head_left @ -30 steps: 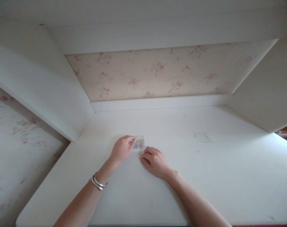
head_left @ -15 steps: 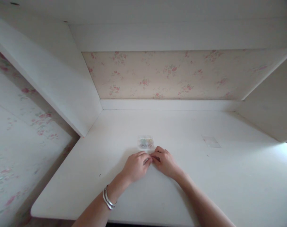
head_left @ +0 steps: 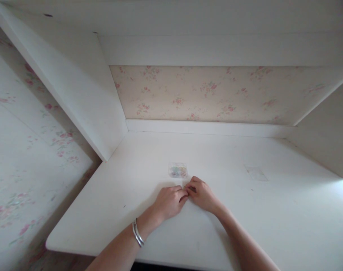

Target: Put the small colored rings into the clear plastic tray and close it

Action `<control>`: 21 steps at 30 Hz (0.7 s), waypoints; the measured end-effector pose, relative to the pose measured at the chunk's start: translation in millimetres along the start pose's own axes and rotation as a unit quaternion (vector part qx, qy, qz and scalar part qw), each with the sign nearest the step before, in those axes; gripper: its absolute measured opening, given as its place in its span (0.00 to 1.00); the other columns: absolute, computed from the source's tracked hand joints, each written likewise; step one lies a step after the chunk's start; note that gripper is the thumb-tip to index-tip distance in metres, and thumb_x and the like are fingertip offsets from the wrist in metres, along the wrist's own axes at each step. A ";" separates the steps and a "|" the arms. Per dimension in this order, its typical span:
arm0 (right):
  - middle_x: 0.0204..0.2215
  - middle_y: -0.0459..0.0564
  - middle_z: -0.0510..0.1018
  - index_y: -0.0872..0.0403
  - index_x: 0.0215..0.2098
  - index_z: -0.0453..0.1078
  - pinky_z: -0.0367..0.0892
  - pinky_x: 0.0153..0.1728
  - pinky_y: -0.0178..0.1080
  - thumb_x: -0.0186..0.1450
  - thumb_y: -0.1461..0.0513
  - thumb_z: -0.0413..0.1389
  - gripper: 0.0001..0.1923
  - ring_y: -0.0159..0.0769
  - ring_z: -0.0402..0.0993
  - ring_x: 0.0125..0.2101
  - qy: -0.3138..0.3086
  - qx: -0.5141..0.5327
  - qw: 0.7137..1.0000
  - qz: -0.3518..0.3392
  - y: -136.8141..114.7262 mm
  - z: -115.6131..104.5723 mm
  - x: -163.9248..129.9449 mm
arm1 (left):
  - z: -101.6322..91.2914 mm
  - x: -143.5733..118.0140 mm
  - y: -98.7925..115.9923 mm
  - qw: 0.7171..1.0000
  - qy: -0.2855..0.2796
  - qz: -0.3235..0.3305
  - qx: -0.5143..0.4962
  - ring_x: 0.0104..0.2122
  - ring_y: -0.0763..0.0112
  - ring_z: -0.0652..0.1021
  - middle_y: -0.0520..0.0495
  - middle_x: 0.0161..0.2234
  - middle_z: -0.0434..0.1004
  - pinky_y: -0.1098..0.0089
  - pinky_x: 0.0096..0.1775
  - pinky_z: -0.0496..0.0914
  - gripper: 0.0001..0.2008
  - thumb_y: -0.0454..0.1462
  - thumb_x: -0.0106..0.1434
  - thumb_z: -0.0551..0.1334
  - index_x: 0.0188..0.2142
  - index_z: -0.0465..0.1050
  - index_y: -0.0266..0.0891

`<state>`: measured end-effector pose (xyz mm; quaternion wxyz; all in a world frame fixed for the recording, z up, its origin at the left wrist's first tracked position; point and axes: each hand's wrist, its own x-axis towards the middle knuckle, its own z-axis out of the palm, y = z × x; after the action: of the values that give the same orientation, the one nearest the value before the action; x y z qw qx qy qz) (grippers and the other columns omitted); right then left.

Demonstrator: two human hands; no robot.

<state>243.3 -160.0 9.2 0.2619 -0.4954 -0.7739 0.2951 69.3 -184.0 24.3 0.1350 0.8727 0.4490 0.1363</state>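
Both hands meet over the white desk, fingertips pinched together. My left hand (head_left: 170, 201), with a silver bangle (head_left: 137, 232) on its wrist, is closed in a pinch. My right hand (head_left: 201, 195) is pinched against it from the other side. Whatever sits between the fingertips is too small or too hidden to name. Just beyond the hands lies a small clear plastic box (head_left: 177, 170) with pale green, yellow and pinkish round pieces in it. Neither hand touches the box.
A flat transparent piece of plastic (head_left: 256, 173) lies on the desk (head_left: 216, 150) to the right. A tiny dark sliver (head_left: 124, 206) lies left of my arm. White side panels and a shelf (head_left: 205, 49) enclose the desk, with floral wallpaper (head_left: 188, 94) behind.
The camera view has tilted and shifted slightly, so everything sits a little further right. My left hand has turned a little, its fingers lying more over the pinch. The box stays in place.
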 end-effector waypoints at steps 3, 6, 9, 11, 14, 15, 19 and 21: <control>0.29 0.45 0.70 0.51 0.27 0.73 0.61 0.29 0.33 0.63 0.61 0.52 0.10 0.30 0.67 0.28 0.012 0.028 1.000 0.002 2.2 -1.5 -0.5 | 2.0 -0.3 -0.8 1.000 -0.002 0.004 -0.002 0.34 0.69 0.76 0.49 0.33 0.76 0.71 0.36 0.68 0.13 0.40 0.66 0.50 0.37 0.73 0.43; 0.28 0.45 0.69 0.52 0.29 0.73 0.60 0.26 0.33 0.64 0.56 0.51 0.12 0.30 0.64 0.25 0.062 0.061 0.996 0.020 7.7 -4.3 2.5 | 3.0 -0.4 -1.1 1.000 -0.006 0.007 -0.003 0.34 0.69 0.76 0.49 0.33 0.76 0.71 0.36 0.68 0.14 0.40 0.67 0.49 0.35 0.73 0.43; 0.26 0.45 0.69 0.51 0.31 0.73 0.59 0.26 0.34 0.63 0.53 0.51 0.13 0.31 0.63 0.25 0.124 0.063 0.990 0.033 12.0 -8.7 13.6 | 3.1 -0.3 -1.4 1.000 -0.016 0.010 -0.005 0.34 0.69 0.75 0.49 0.34 0.75 0.71 0.36 0.67 0.14 0.39 0.67 0.49 0.36 0.73 0.43; 0.27 0.46 0.68 0.51 0.31 0.73 0.59 0.27 0.35 0.63 0.52 0.52 0.14 0.31 0.63 0.25 0.147 0.051 0.987 0.027 11.8 -12.1 25.9 | 3.1 -0.3 -1.6 1.000 -0.026 0.013 -0.004 0.35 0.69 0.75 0.49 0.34 0.75 0.71 0.35 0.67 0.13 0.38 0.67 0.49 0.37 0.72 0.42; 0.28 0.47 0.69 0.51 0.32 0.74 0.60 0.28 0.36 0.63 0.53 0.51 0.13 0.31 0.63 0.26 0.162 0.022 0.987 0.008 7.6 -16.2 47.2 | 3.1 -0.6 -1.7 0.999 -0.042 0.012 -0.001 0.34 0.69 0.75 0.49 0.35 0.75 0.71 0.35 0.66 0.13 0.37 0.67 0.48 0.37 0.71 0.41; 0.28 0.47 0.69 0.52 0.32 0.74 0.60 0.29 0.36 0.63 0.54 0.51 0.13 0.31 0.63 0.26 0.164 0.012 0.986 0.004 6.1 -16.7 53.7 | 3.1 -0.8 -1.9 0.999 -0.046 0.011 0.001 0.35 0.69 0.75 0.49 0.36 0.75 0.71 0.35 0.66 0.13 0.36 0.67 0.48 0.37 0.71 0.41; 0.29 0.48 0.70 0.53 0.30 0.75 0.59 0.31 0.35 0.61 0.56 0.52 0.12 0.31 0.65 0.27 0.137 -0.014 0.990 0.020 7.2 -15.6 70.4 | 2.5 -2.2 -3.9 0.998 -0.054 0.020 0.009 0.35 0.69 0.75 0.49 0.37 0.74 0.71 0.34 0.66 0.10 0.34 0.66 0.49 0.38 0.69 0.40; 0.29 0.47 0.71 0.52 0.29 0.76 0.59 0.31 0.35 0.60 0.56 0.53 0.12 0.31 0.65 0.27 0.122 -0.014 0.992 0.036 12.3 -16.3 72.1 | 1.5 -3.0 -5.9 0.999 -0.045 0.028 0.011 0.35 0.68 0.75 0.50 0.37 0.74 0.70 0.34 0.66 0.09 0.33 0.66 0.49 0.39 0.68 0.40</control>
<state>235.4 -86.2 19.8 0.3369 -0.5586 -0.7219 0.2308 63.7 -183.3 20.4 0.1418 0.8915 0.4195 0.0961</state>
